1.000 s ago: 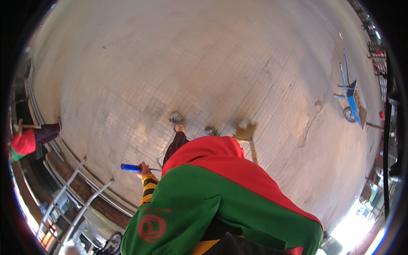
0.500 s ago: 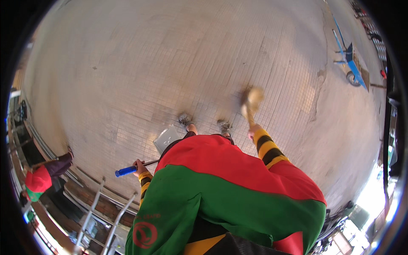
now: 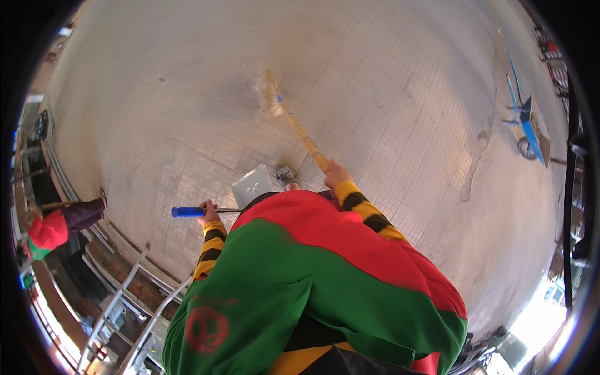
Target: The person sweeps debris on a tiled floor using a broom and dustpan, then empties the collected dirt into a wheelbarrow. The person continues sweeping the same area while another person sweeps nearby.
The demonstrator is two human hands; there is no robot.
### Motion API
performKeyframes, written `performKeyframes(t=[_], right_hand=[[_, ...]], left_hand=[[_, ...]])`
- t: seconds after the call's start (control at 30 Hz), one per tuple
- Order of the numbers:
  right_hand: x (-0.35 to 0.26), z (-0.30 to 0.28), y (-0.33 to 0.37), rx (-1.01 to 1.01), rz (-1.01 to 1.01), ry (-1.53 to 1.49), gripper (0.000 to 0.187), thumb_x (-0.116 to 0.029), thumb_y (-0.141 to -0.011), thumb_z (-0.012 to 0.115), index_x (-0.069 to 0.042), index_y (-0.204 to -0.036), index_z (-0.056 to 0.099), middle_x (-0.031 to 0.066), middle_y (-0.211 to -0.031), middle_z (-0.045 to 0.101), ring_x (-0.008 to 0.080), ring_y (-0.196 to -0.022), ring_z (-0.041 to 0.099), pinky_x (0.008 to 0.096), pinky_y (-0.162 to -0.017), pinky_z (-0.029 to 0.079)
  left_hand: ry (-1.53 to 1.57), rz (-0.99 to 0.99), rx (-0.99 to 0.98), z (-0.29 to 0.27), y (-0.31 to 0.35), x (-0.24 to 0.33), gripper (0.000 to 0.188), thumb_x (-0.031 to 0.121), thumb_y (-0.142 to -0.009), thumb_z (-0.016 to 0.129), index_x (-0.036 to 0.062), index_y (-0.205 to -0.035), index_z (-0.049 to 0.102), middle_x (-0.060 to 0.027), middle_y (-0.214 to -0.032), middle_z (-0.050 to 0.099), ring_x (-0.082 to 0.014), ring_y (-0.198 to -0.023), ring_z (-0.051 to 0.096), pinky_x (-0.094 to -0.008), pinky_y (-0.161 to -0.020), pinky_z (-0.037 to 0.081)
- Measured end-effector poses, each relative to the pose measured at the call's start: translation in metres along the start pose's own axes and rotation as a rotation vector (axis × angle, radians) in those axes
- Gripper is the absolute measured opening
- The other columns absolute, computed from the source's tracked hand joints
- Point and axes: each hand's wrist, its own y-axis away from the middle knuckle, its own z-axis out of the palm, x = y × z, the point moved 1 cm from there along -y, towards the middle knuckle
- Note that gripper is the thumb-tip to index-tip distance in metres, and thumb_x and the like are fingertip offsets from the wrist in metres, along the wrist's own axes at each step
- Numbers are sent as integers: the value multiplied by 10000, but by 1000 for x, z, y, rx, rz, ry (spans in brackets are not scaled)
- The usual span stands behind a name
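My right hand point(image 3: 337, 174) grips the handle of a yellowish broom point(image 3: 306, 139). Its head, smeared by motion, sweeps across the floor out ahead of my feet. Lower down on the left, my left hand point(image 3: 208, 212) is wrapped round a thin rod topped by a blue grip point(image 3: 186, 212). This belongs to a long-handled dustpan point(image 3: 252, 185), whose pale metal pan rests on the floor beside my shoe point(image 3: 284, 173). The rod's lower part is hidden behind my red and green top.
Grey paving tiles point(image 3: 387, 112) cover the floor. At the far right stands a blue wheelbarrow point(image 3: 530, 134). Another person point(image 3: 50, 229) in red and green is at the left, near metal rails and a ladder-like frame point(image 3: 122, 306).
The broom has swung left and farther ahead, my right hand moving left with it. My left hand and the dustpan have barely shifted.
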Motion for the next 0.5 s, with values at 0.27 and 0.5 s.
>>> performKeyframes(t=[0.27,0.5], right_hand=[[199,15,116,66,443,198,750,-154,-711,551,-98,-1348,158,180,-957,595,318,-884,583,407,-741,477],[233,41,52,-148,525,41,494,-194,-715,586,-47,-1145,393,157,-846,599,277,-789,590,392,-650,481]], left_hand=[[-71,-68,22,24,-12,-43,136,133,-730,629,-2,-724,609,-55,-600,584,-141,-569,577,-282,-528,458],[-542,-162,117,33,-13,-74,236,318,-684,634,87,-731,640,-121,-671,622,-244,-679,627,-340,-643,481]])
